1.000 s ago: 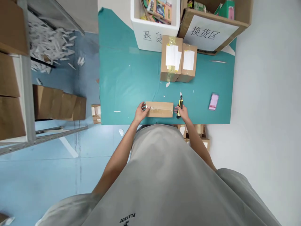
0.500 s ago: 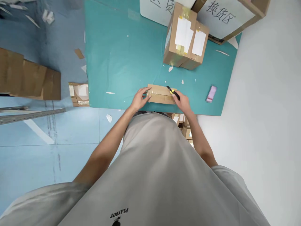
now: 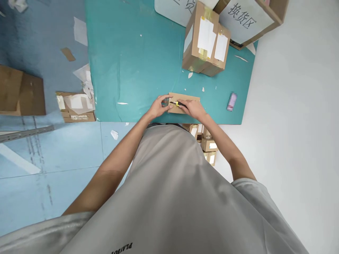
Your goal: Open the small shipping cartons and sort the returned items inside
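Observation:
A small cardboard box (image 3: 191, 97) lies near the front edge of the green table. My left hand (image 3: 158, 106) grips its left end, thumb on the near side and fingers on the far side. In my right hand (image 3: 194, 107) is a black and yellow utility knife (image 3: 178, 103). Its blade points left and lies over the box top close to the left end. Whether the blade has gone into the cardboard cannot be made out. The right hand hides part of the box's right half.
Two taped cartons (image 3: 203, 42) with white labels stand at the back, beside a larger box (image 3: 246, 23) with Chinese writing. A blurred pinkish object (image 3: 231, 101) lies on the green table (image 3: 127, 70) at right. Paper scraps are scattered about. More cartons (image 3: 26, 90) are on the left.
My right hand has moved left across the box with the utility knife, from its right end to near the left end. The left hand still holds the box's left end.

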### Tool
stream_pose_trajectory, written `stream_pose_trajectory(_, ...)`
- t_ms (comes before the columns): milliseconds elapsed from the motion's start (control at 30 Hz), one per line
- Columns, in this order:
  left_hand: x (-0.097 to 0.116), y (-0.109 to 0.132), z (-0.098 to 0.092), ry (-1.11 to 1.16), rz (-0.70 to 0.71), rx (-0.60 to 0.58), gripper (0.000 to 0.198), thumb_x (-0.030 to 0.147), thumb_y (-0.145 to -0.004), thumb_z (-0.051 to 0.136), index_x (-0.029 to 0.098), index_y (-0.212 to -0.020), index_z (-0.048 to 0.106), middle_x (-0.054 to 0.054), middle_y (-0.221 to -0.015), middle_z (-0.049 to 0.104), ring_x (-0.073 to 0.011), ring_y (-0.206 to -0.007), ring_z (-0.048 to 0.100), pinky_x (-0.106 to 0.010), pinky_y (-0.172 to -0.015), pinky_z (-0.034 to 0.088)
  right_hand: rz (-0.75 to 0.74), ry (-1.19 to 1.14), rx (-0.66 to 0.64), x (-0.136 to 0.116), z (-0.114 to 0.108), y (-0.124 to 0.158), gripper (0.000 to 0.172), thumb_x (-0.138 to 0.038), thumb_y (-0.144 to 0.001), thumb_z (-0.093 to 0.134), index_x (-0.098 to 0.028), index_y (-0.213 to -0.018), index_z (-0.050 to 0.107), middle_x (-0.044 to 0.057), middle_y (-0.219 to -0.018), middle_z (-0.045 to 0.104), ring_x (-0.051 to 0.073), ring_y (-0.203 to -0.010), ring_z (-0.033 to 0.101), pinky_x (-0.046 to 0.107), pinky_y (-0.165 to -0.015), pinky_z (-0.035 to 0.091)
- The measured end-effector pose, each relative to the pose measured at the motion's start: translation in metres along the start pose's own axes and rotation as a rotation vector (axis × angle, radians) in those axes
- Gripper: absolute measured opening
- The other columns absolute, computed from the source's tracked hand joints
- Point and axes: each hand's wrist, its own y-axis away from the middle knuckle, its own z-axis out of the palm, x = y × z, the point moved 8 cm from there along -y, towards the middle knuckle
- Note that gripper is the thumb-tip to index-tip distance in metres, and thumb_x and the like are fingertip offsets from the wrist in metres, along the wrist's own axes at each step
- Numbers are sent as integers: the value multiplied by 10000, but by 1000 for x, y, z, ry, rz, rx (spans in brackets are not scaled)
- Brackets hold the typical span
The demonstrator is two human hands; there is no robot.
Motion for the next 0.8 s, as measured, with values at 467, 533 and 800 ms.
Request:
stream_pose_trajectory(467, -6, -2, 2, 22, 14, -15, 712, 487, -884, 912, 223, -1516, 718, -157, -1548, 637, -295, -1284, 715, -465, -1177, 603, 67, 258, -162, -32, -29, 3, 506, -413, -1234, 433, -232, -1657, 642, 175, -1369, 831, 326, -1178, 772, 364, -952, 510)
stream_pose_trajectory(533, -7, -1, 1, 19, 10, -10, 714, 504, -880, 910, 232, -1513, 723, -161, -1554, 639, -304, -1281, 718, -469, -1160, 615, 67, 287, -206, -40, -37, 1, 497, -391, -1231, 432, -233, -1651, 645, 192, -1403, 817, 345, -1221, 763, 380, -956, 498)
stream_pose_trajectory(800, -10, 2, -2, 37, -24, 17, 731, 522, -848, 912, 256, -1506, 741, -168, -1542, 660, -323, -1276, 728, -478, -1088, 653, 42, 355, -293, -47, -46, -8, 487, -375, -1220, 447, -265, -1650, 647, 188, -1425, 812, 377, -1221, 774, 412, -916, 490)
